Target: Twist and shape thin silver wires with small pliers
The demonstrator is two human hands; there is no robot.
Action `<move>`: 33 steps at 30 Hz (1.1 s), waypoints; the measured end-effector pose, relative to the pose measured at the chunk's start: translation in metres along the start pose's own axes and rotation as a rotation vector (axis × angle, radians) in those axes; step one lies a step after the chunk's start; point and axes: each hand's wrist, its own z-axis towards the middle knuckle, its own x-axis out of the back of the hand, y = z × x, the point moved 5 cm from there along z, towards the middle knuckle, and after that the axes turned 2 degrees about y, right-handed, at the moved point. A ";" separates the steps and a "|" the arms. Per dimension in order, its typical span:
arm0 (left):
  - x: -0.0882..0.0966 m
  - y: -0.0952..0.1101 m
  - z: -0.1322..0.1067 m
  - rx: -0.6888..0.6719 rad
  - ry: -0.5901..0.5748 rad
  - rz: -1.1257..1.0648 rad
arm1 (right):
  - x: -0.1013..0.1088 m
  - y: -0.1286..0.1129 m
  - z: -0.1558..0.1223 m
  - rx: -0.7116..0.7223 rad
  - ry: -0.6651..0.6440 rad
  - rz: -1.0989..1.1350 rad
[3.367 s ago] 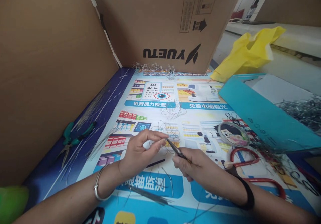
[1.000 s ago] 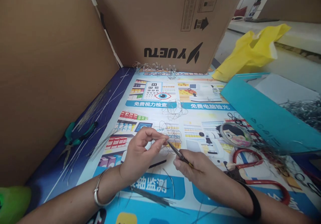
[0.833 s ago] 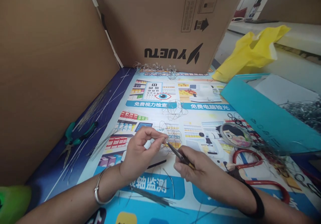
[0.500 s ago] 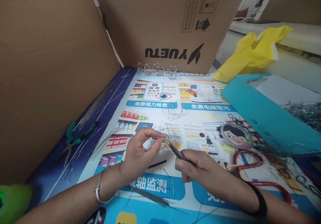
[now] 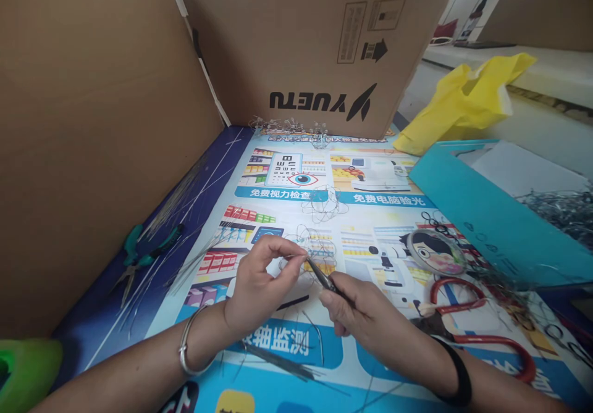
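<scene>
My left hand (image 5: 269,277) pinches a thin wire between thumb and forefinger, above the printed sheet. From the right, my right hand (image 5: 352,305) grips a pair of slim dark pliers (image 5: 321,275). Their tip meets the wire right at my left fingertips; whether the jaws close on it is too small to tell. Behind the fingers a tangle of looped wire (image 5: 324,246) lies on the sheet, and a second wire tangle (image 5: 327,203) rests farther back. Below my hands is a bundle of straight wires (image 5: 278,362).
Teal-handled pliers (image 5: 139,255) and loose wires lie at the left. Red-handled scissors (image 5: 495,339) and a round clear container (image 5: 438,251) are on the right, near a blue box (image 5: 482,209) of wire pieces. Cardboard panels (image 5: 301,42) wall the back and left; a yellow bag (image 5: 463,101) stands behind.
My right hand has brought the pliers' tip slightly left and up, to my left fingertips. The left hand stays almost in place, still pinching the wire.
</scene>
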 end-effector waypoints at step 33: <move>0.000 0.002 -0.002 -0.140 0.017 0.138 | 0.005 -0.002 0.001 0.009 0.062 -0.095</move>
